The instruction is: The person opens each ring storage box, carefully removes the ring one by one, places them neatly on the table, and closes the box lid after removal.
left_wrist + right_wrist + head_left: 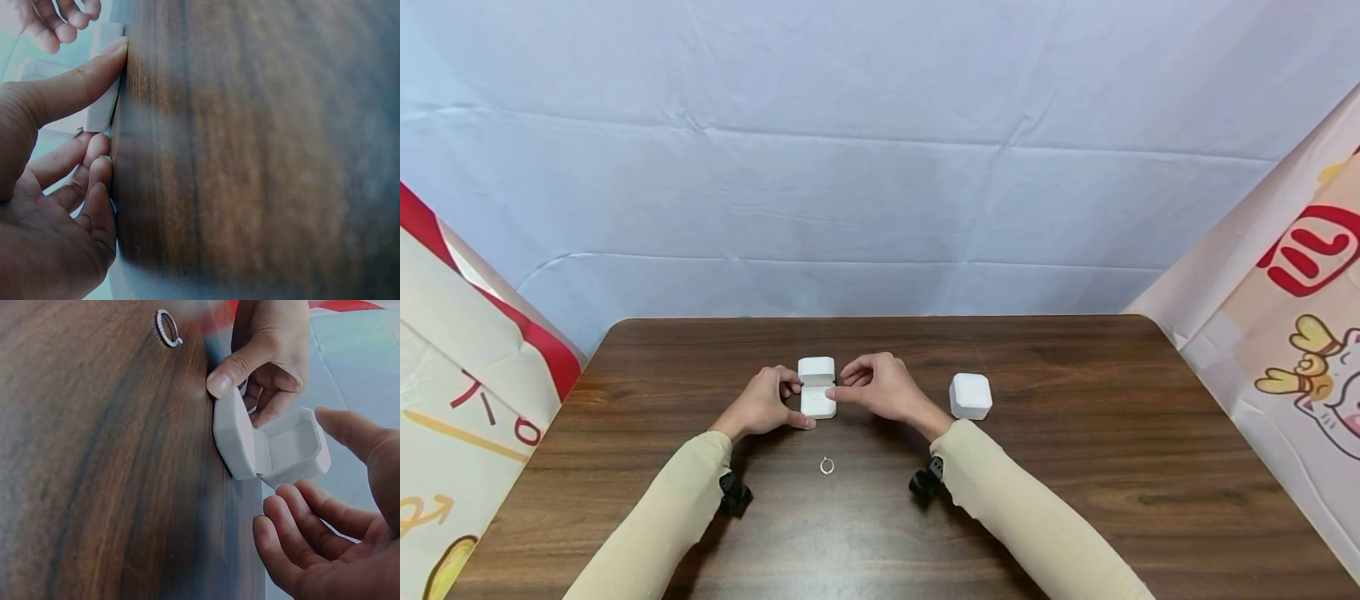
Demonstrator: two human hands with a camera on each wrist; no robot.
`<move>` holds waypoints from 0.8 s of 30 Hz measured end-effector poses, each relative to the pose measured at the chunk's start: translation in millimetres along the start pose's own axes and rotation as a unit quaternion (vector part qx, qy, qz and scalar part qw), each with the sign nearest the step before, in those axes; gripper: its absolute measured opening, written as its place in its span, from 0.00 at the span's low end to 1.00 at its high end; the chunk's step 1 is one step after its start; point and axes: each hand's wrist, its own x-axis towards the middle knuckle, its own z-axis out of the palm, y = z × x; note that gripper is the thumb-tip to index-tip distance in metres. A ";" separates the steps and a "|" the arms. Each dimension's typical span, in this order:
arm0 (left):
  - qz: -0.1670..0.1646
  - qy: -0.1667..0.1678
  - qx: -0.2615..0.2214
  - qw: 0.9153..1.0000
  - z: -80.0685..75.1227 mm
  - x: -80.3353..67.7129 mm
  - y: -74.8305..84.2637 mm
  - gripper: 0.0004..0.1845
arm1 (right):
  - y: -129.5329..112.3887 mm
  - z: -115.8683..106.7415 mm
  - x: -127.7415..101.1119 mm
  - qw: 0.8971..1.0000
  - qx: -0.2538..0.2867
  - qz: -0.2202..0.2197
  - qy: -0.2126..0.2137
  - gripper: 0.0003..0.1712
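Observation:
A small white ring box [816, 369] stands on the table with its lid [294, 447] raised. My left hand [763, 402] holds the base [234, 437] from the left, thumb at the front and fingers at the side and back. At the box's right is my right hand [886, 388], its thumb by the lid's edge and the other fingers loosely bent; whether the thumb touches the lid I cannot tell. A ring [827, 465] set with small stones lies on the table in front of the box, apart from both hands.
A second white box [970, 396], closed, stands to the right of my right hand. The dark wooden table [1075, 500] ends at a pale cloth backdrop [865, 208]. Printed cloths hang at the left and right sides.

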 end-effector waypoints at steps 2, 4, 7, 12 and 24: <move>-0.001 -0.001 0.000 1.000 -0.3 0.1 0.4 0.26 | 0.2 -1.0 1.7 1.000 0.007 0.004 -0.001 0.25; -0.002 -0.002 -0.001 1.000 -0.5 0.3 0.7 0.26 | 0.0 -2.0 3.2 1.000 0.014 0.009 0.000 0.26; -0.002 -0.003 -0.001 1.000 -0.4 0.7 0.6 0.26 | -0.4 -2.9 5.3 0.999 0.023 0.023 0.002 0.28; 0.002 -0.001 0.002 1.000 0.4 0.8 -0.4 0.25 | 0.5 -2.5 8.8 0.998 0.035 0.046 0.005 0.31; -0.001 -0.001 0.002 1.000 0.8 0.3 0.9 0.25 | 2.9 1.2 17.1 0.998 0.033 0.059 0.008 0.31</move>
